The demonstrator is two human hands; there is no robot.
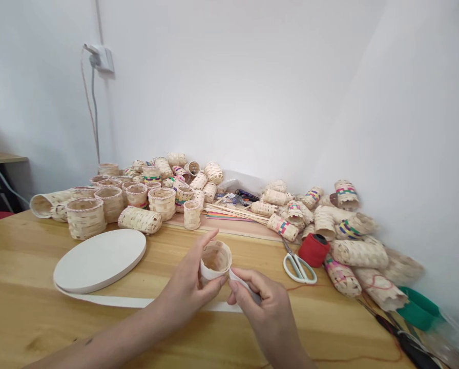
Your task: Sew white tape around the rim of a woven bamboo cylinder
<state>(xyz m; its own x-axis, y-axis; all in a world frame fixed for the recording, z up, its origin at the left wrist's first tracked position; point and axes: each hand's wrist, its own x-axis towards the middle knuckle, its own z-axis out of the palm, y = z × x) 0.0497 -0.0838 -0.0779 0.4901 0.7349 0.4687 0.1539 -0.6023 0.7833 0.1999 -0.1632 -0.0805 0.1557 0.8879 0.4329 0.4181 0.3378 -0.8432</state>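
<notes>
My left hand [189,279] is wrapped round a small woven basket [216,257], its thumb in front and its fingers behind. The basket's open mouth faces up and toward me, and white tape runs around its rim. Between thumb and fingers, my right hand [262,302] pinches a length of white tape [133,302] close to the basket's right side. This tape lies along the table under my left forearm and leads back to a large flat white roll [101,260] on the left.
Many woven baskets [85,218] crowd the back left, and more [358,253] are heaped at right. White-handled scissors [299,267] and a red thread spool [314,250] lie right of my hands. Thin bamboo strips [245,211] sit at the back. A green tape roll [419,307] is far right.
</notes>
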